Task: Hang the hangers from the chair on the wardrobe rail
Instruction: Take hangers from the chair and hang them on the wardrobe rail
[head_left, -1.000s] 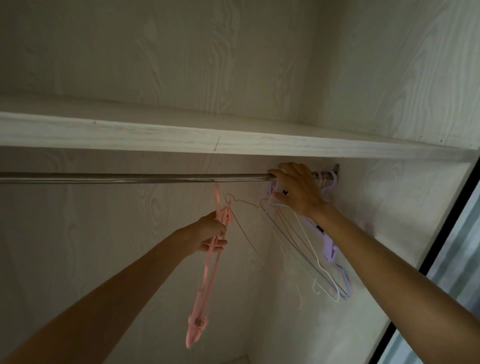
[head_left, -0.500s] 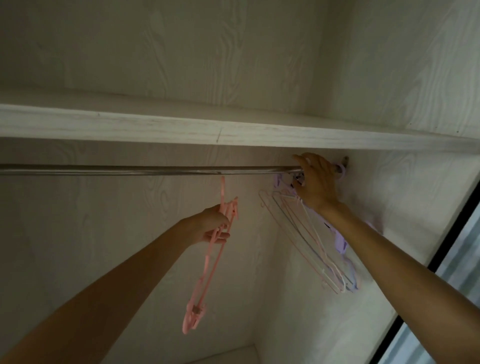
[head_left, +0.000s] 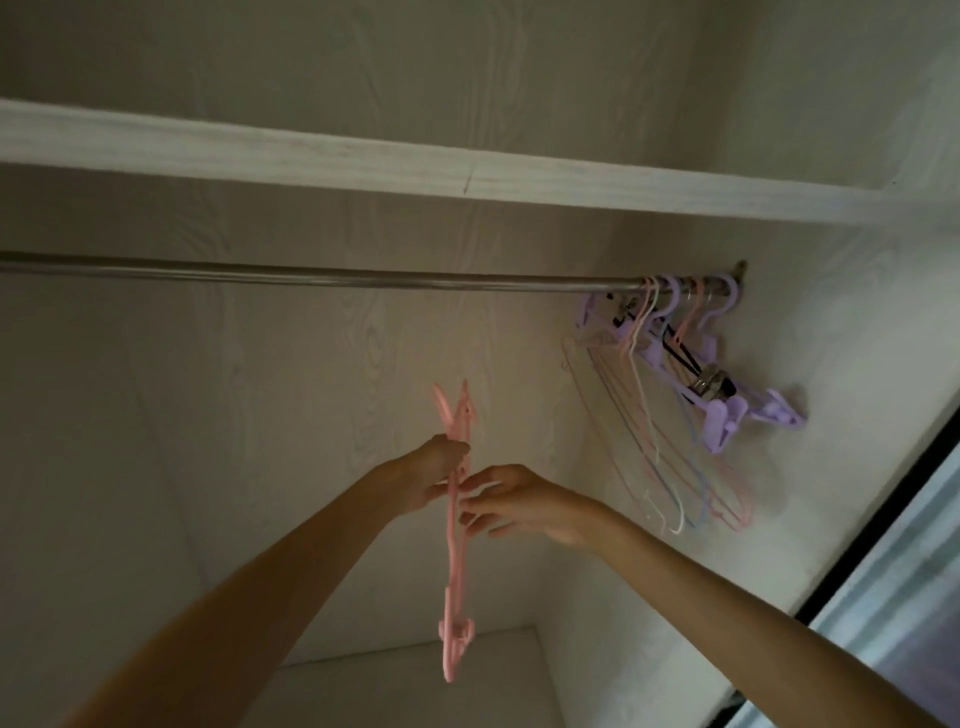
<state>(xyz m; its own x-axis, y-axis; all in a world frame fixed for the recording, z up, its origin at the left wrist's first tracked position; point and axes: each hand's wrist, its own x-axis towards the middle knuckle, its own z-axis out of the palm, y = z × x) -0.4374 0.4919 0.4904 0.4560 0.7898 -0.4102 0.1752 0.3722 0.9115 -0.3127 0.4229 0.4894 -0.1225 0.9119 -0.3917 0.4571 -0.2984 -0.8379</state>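
Note:
My left hand (head_left: 434, 475) grips a bunch of pink plastic hangers (head_left: 454, 561) near their hooks, and they dangle edge-on well below the metal rail (head_left: 311, 278). My right hand (head_left: 511, 501) touches the same pink hangers from the right, its fingers spread around them. At the rail's right end hang several hangers (head_left: 670, 395), purple, pink, white and blue, pressed against the side wall.
A pale wooden shelf (head_left: 467, 174) runs just above the rail. The wardrobe's back wall and right side wall close in the space. A dark door frame (head_left: 878, 525) and a curtain lie at the lower right. Most of the rail's length is bare.
My right hand has let go of the hangers at the rail's right end and come down to the pink hangers. My left hand and its hangers have dropped lower.

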